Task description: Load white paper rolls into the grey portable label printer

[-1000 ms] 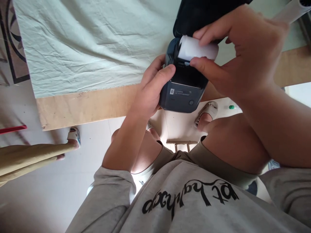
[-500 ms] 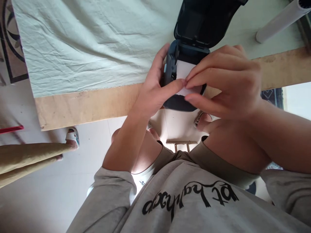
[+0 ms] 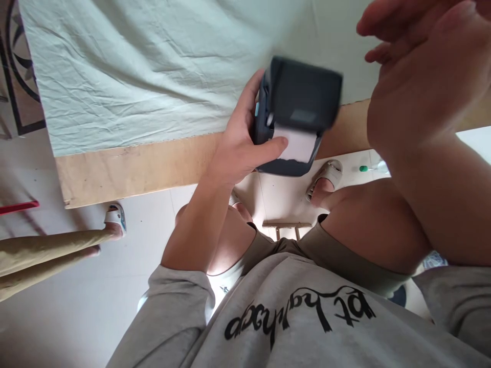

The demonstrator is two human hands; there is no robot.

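You are holding the small dark printer [image 3: 297,115] in your left hand [image 3: 240,148], just past the near wooden edge of the table [image 3: 138,166] and above the gap in front of your knees. The printer's long axis is running from you toward the table, slightly tilted to your left, and its paper slot end is pointing back at you. A white strip of paper [image 3: 297,143] is sticking out from under the closed lid and lying over the lower front of the printer, toward your body. The lid looks blurred, so its finer details are not readable.

Your left hand is gripping the printer's left side, fingers wrapped behind it and the thumb pressing across the front onto the near corner of the paper. The forearm is rising from your lap toward the table edge.

Your right hand [image 3: 418,76] is hovering to the right of the printer, clear of it, fingers spread loosely and holding nothing, palm turned toward the printer.

A pale green cloth [image 3: 153,66] is covering the table beyond the wooden edge.
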